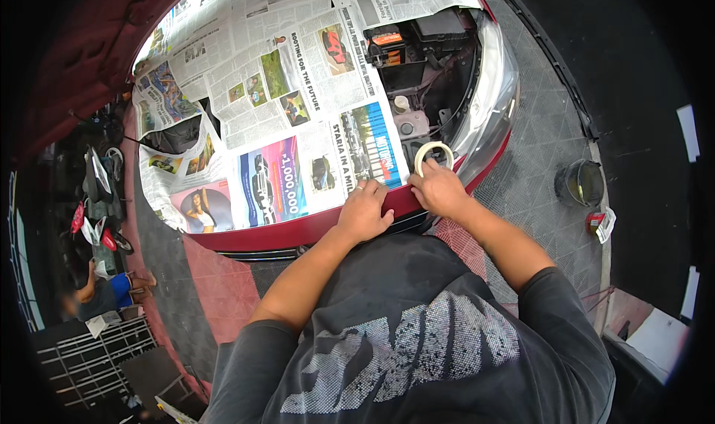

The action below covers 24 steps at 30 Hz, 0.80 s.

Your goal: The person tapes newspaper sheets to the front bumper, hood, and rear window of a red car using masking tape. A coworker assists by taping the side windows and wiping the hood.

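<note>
A person leans over the front of a red car (298, 230) whose engine bay is open. Sheets of newspaper (275, 103) are spread over most of the bay, from the far side down to the red front edge near the person.

The left hand (363, 214) lies flat on the lower edge of the paper, right where it meets the red edge. Its fingers (372, 191) are stretched out and press down; they grip nothing.

The right hand (439, 189) is just beside it, to the right. Its fingers are curled around a roll of pale tape (433, 154), which stands up at the corner of the paper, touching the hand. I cannot see a loose strip of tape coming off the roll, it is too small to tell.

I think the covering job is well along. The big middle and left part is already hidden under paper. The right part is not covered yet: a black battery with an orange top (387, 45), a white tank with a cap (408, 118) and hoses are in plain sight near the headlight (491, 89). The near edge of the paper seems to be the part being stuck down now.

On the grey floor to the right stands a dark bucket (579, 182)
</note>
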### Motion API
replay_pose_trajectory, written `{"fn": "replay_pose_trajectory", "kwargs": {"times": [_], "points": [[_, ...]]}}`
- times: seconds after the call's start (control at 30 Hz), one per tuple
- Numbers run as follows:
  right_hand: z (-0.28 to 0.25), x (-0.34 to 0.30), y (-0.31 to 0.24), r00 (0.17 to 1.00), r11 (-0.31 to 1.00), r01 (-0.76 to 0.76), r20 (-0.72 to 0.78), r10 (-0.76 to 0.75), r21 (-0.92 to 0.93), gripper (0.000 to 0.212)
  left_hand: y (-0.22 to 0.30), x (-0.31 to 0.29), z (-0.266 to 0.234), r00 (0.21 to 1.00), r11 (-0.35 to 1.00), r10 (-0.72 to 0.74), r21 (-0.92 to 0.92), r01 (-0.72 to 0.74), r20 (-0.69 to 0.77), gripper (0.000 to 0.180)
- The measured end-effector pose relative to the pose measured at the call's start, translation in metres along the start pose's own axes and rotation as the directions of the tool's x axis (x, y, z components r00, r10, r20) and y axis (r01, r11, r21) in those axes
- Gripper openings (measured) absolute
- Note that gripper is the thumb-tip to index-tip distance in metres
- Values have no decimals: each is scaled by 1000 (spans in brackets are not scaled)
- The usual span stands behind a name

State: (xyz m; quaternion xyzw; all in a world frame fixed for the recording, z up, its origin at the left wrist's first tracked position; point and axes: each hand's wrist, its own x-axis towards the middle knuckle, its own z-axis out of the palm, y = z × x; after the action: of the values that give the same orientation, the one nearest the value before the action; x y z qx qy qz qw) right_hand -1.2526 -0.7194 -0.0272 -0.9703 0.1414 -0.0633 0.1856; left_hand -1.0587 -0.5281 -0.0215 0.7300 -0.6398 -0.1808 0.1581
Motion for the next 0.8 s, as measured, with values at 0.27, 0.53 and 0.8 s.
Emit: {"fn": "replay_pose_trajectory", "kwargs": {"times": [0.27, 0.53, 0.8], "points": [[-1, -9, -40, 961, 949, -276, -40, 273, -155, 33, 10, -4, -13, 985, 985, 78, 139, -100, 156, 84], [22, -32, -40, 993, 992, -75, -100, 65, -100, 59, -7, 18, -4, 969, 981, 187, 75, -177, -159, 65], [28, -31, -51, 982, 980, -182, -68, 176, -82, 59, -16, 47, 18, 952, 966, 74, 214, -142, 297, 91]]}}
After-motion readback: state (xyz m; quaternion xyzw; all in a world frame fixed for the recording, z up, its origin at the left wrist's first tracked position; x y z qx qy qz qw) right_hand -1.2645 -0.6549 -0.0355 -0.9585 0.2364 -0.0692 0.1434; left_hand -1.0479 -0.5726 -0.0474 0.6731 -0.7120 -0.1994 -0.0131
